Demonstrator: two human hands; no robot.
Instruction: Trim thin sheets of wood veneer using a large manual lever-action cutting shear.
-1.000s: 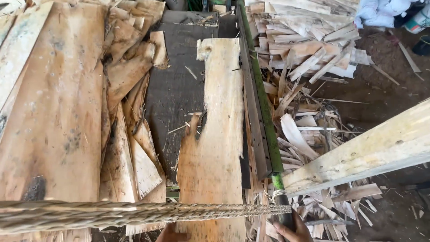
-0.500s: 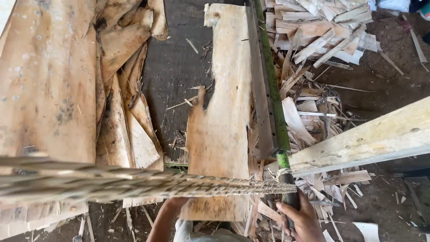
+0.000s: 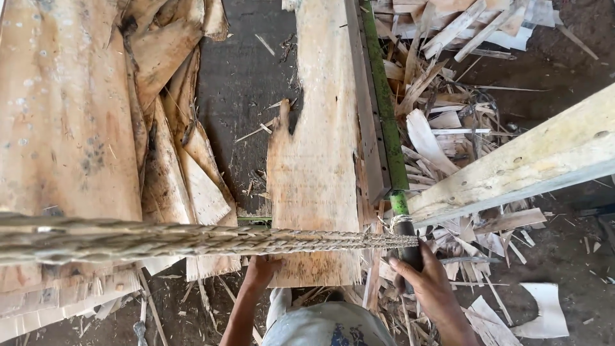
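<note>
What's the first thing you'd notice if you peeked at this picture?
Probably the thick braided straw-coloured rope stretched straight across the lower part of the view, close to the camera. Behind it lies a long pale wooden sheet with ragged edges; the left hand grips its near end. The right hand holds the dark handle of a long green bar, beside a heap of splintered wood scraps.

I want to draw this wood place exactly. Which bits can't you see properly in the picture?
Head view only:
- Left hand: its fingers go under the near end of the veneer sheet, with the rope crossing just above.
- Right hand: it covers the dark handle, so the handle's end is hidden.
- Green bar: cut off by the top edge.
- Wooden beam: cut off by the right edge.
</note>
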